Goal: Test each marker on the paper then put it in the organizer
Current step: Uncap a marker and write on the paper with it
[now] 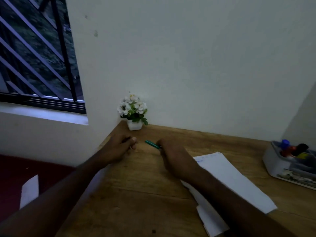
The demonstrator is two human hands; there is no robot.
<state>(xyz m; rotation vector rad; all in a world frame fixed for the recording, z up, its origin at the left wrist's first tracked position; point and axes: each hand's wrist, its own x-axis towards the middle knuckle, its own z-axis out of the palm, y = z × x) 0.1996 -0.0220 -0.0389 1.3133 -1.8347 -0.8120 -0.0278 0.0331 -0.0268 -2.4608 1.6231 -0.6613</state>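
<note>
Right hand rests on the wooden surface, grip closed on a green marker whose free end points toward the left hand. Left grip is curled; contents cannot be told. Paper lies under the right forearm. Grey organizer with markers sits at far right, well apart.

**Where things sit on your desk**

Your desk meets the wall at a corner, where the flower pot stands. The marker lies before it, between your hands. The paper lies to the right, and the organizer sits further right, holding markers.
</note>
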